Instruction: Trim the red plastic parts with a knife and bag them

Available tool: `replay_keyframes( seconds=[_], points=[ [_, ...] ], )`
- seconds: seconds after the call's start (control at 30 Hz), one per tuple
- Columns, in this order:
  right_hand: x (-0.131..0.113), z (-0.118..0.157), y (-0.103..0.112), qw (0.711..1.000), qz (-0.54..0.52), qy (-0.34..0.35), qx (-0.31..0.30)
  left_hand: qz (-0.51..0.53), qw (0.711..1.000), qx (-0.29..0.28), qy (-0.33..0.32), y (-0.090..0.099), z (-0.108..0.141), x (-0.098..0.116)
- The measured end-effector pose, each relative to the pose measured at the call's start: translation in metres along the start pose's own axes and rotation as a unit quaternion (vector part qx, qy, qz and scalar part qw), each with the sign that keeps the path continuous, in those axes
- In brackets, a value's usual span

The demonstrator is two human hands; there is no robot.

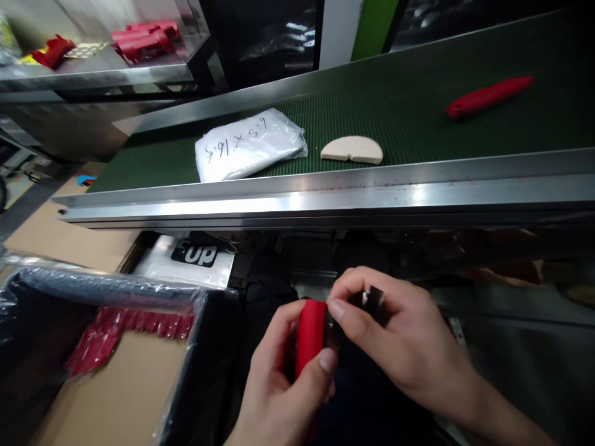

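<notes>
Upright in my left hand [288,378] is a long red plastic part [311,337], with the thumb and fingers wrapped round it. My right hand [395,334] is at the part's upper right edge, thumb and forefinger pinched together there. A dark, shiny metal piece [373,300] lies within the curled fingers of my right hand. Beyond my hands, on the green belt [400,111], rest a white plastic packet [251,145] with handwriting, a cream half-round block [352,150] and another red part [489,96].
The belt's metal rail [288,201] runs across in front of my hands. At the lower left stands a plastic-lined box [199,359] with wrapped red parts [134,328] on cardboard. More red parts [146,40] sit on a metal shelf [97,79] at the upper left.
</notes>
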State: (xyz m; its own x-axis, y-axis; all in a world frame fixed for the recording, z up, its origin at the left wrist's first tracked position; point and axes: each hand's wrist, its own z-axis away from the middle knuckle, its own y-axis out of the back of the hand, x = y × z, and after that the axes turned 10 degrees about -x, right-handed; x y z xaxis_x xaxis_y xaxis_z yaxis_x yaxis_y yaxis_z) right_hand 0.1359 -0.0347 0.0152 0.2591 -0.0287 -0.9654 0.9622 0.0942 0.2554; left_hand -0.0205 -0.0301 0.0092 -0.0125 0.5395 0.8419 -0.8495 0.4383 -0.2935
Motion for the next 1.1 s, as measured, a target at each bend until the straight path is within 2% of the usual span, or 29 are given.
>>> replay_keyframes(
  seconds=[0.03, 0.1, 0.2, 0.23, 0.33, 0.4, 0.47, 0.53, 0.67, 0.8, 0.93, 1.1],
  points=[
    [0.003, -0.002, -0.002, 1.0, -0.016, -0.007, 0.009, -0.039, 0.999, 0.025, -0.013, -0.001, 0.0, 0.0],
    [0.013, -0.007, -0.003, 0.996, -0.054, -0.02, 0.066, -0.097, 0.993, 0.055, -0.04, -0.002, 0.0, 0.0],
    [0.03, -0.011, 0.002, 0.977, -0.114, -0.014, 0.177, -0.096, 0.993, 0.046, -0.052, -0.003, -0.002, 0.0],
    [0.034, -0.011, 0.005, 0.977, -0.115, -0.01, 0.18, -0.072, 0.996, 0.036, -0.047, -0.002, -0.002, 0.0],
    [0.038, -0.004, 0.011, 0.996, -0.018, -0.018, 0.087, 0.038, 0.999, -0.012, -0.017, -0.001, -0.005, 0.001],
    [0.037, 0.004, 0.012, 0.997, 0.06, -0.01, 0.046, 0.107, 0.993, -0.047, 0.005, 0.003, -0.008, 0.0],
    [0.036, 0.011, 0.011, 0.991, 0.118, 0.037, 0.044, 0.163, 0.983, -0.08, 0.028, 0.007, -0.01, 0.0],
    [0.035, 0.016, 0.01, 0.978, 0.168, 0.115, 0.036, 0.21, 0.97, -0.116, 0.039, 0.011, -0.012, -0.002],
    [0.032, 0.019, 0.015, 0.926, 0.287, 0.243, 0.029, 0.288, 0.939, -0.184, 0.04, 0.016, -0.014, -0.004],
    [0.03, 0.017, 0.017, 0.898, 0.35, 0.264, 0.035, 0.331, 0.919, -0.211, 0.027, 0.014, -0.013, -0.004],
    [0.03, 0.016, 0.015, 0.891, 0.365, 0.267, 0.047, 0.345, 0.913, -0.211, 0.05, 0.012, -0.012, 0.0],
    [0.031, 0.017, 0.012, 0.885, 0.375, 0.268, 0.065, 0.366, 0.905, -0.214, 0.041, 0.011, -0.012, -0.004]
  ],
)
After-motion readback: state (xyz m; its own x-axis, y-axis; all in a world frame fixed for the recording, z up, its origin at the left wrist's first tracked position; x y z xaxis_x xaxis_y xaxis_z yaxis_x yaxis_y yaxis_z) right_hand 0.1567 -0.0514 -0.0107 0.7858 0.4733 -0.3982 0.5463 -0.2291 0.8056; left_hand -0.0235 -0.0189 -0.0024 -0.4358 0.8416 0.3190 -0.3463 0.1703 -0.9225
